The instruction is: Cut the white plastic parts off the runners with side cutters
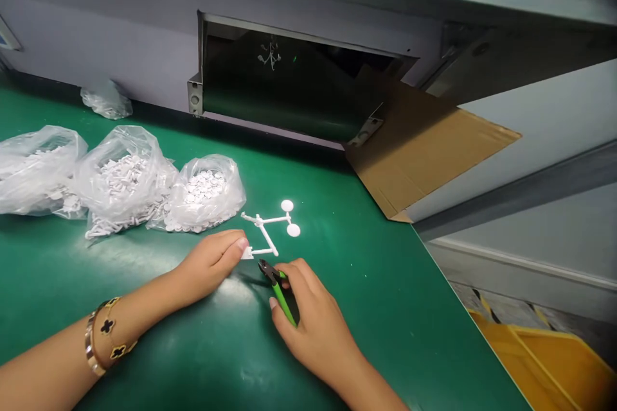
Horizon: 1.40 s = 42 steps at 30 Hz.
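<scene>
My left hand (211,264) lies on the green mat, its closed fingertips pinching the lower end of a white plastic sprue (263,225). The sprue is a branched runner with two round discs at its far end. My right hand (308,314) is shut on a pair of green-handled side cutters (278,290). Their black jaws point up and left, close to the sprue's lower end and just beside my left fingertips.
Behind my hands, several clear plastic bags (124,181) hold loose white plastic parts on the green mat (366,282). A dark opening (289,87) in the grey machine has a cardboard flap (424,148) at its right. A yellow bin (540,366) sits below the mat's right edge.
</scene>
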Motion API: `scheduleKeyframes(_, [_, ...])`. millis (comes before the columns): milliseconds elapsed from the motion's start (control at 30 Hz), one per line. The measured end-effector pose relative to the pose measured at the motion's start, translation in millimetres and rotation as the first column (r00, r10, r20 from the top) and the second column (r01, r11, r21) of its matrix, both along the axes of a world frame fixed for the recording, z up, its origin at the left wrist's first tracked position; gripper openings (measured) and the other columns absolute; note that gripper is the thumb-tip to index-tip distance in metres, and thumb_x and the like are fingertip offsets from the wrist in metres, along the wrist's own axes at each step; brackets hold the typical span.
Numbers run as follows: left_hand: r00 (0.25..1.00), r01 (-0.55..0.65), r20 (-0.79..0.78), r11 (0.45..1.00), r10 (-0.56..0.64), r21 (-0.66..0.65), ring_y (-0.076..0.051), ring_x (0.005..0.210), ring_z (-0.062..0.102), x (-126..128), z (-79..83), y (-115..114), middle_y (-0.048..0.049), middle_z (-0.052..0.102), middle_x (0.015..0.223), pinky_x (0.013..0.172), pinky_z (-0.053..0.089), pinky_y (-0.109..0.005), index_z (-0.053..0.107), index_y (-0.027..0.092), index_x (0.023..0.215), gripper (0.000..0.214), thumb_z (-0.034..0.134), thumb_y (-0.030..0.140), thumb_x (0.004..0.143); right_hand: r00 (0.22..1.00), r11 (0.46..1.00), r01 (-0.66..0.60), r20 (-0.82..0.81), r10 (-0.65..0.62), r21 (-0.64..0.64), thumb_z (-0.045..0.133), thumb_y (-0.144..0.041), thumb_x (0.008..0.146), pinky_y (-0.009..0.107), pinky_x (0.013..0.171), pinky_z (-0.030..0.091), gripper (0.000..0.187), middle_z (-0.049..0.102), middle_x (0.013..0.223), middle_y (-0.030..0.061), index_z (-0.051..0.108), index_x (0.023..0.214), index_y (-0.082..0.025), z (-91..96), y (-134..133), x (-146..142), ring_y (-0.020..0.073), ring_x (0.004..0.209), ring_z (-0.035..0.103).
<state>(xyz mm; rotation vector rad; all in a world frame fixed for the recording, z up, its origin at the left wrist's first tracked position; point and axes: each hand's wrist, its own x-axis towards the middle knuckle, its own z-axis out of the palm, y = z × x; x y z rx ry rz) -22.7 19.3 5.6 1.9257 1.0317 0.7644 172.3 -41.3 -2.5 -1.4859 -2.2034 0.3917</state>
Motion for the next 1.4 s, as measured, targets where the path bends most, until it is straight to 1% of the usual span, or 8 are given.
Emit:
scheduleKeyframes(67, [0.999,0.014,0.042,0.994,-0.010,-0.108,-0.010,0.055,0.033,4.1,-1.5,-3.4,0.0045,0.030,0.058,0.055,0.031,-0.022,0.026,0.019,0.060,0.038,0.024,0.042,0.090,1.000,1.000,-0.015,-0.012,0.015,0.011,0.048,-0.017,0.075,0.031,0.067,0.048,0.026,0.052,0.088,0.0045,0.046,0.100,-0.022,1.2,-1.5,-0.5,0.0184,0.078,0.054])
scheduleKeyframes(133, [0.997,0.031,0.068,0.988,-0.021,-0.154,-0.010,0.054,0.031,7.4,-2.3,-6.4,0.0049,0.028,0.057,0.053,0.030,-0.022,0.026,0.019,0.059,0.039,0.025,0.043,0.090,1.000,0.999,-0.024,-0.018,0.024,0.022,0.048,-0.017,0.075,0.031,0.067,0.047,0.024,0.051,0.087,0.0046,0.046,0.099,-0.022,2.7,-2.9,-0.8,0.0186,0.078,0.054])
scheduleKeyframes(400, [0.994,0.078,0.095,0.976,-0.060,-0.201,-0.009,0.053,0.029,10.4,-1.1,-8.1,0.0049,0.029,0.056,0.051,0.027,-0.022,0.027,0.019,0.058,0.039,0.027,0.043,0.089,0.999,0.998,-0.030,0.023,0.029,0.062,0.049,-0.020,0.073,0.032,0.066,0.047,0.023,0.054,0.088,0.0061,0.049,0.096,-0.021,0.9,-6.4,-2.2,0.0198,0.078,0.054])
scheduleKeyframes(633, [0.993,0.089,0.108,0.942,-0.057,-0.323,-0.008,0.049,0.029,10.4,-4.0,-9.7,0.0057,0.030,0.053,0.047,0.027,-0.021,0.032,0.018,0.059,0.041,0.028,0.049,0.087,0.997,0.996,-0.020,0.081,0.013,0.093,0.048,-0.021,0.072,0.034,0.066,0.047,0.024,0.056,0.087,0.0071,0.049,0.096,-0.020,-1.7,-4.4,-1.3,0.0219,0.080,0.054])
scheduleKeyframes(800, [0.994,0.086,0.093,0.922,-0.054,-0.377,-0.007,0.047,0.027,10.8,-5.9,-10.0,0.0062,0.029,0.052,0.045,0.025,-0.021,0.033,0.018,0.060,0.043,0.029,0.051,0.087,0.994,0.995,-0.031,0.104,0.021,0.096,0.048,-0.021,0.073,0.035,0.066,0.047,0.024,0.056,0.088,0.0072,0.048,0.097,-0.021,-3.7,-3.7,-0.2,0.0221,0.079,0.054])
scheduleKeyframes(1133, [0.985,0.120,0.162,0.910,-0.059,-0.396,-0.007,0.047,0.026,12.2,-7.3,-8.7,0.0070,0.028,0.050,0.046,0.024,-0.021,0.032,0.018,0.059,0.042,0.030,0.048,0.088,0.995,0.995,-0.033,0.100,0.024,0.093,0.048,-0.021,0.074,0.034,0.065,0.046,0.024,0.055,0.089,0.0071,0.046,0.097,-0.021,-5.3,-2.9,1.1,0.0215,0.079,0.054])
scheduleKeyframes(1267, [0.985,0.135,0.157,0.900,-0.076,-0.415,-0.008,0.047,0.024,11.9,-9.6,-9.2,0.0070,0.028,0.050,0.046,0.023,-0.021,0.031,0.018,0.059,0.042,0.029,0.049,0.088,0.986,0.996,-0.061,0.157,0.050,0.066,0.047,-0.019,0.073,0.034,0.064,0.045,0.020,0.056,0.085,0.0069,0.046,0.093,-0.021,-3.4,-1.3,2.1,0.0224,0.078,0.054])
scheduleKeyframes(1400, [0.990,0.136,0.099,0.905,-0.105,-0.402,-0.008,0.048,0.027,12.4,-8.5,-9.1,0.0065,0.029,0.051,0.048,0.024,-0.021,0.033,0.018,0.059,0.041,0.029,0.048,0.087,0.967,0.997,-0.072,0.246,0.064,0.023,0.046,-0.020,0.072,0.032,0.060,0.041,0.015,0.057,0.084,0.0073,0.045,0.087,-0.021,-2.8,-0.7,3.2,0.0239,0.081,0.054])
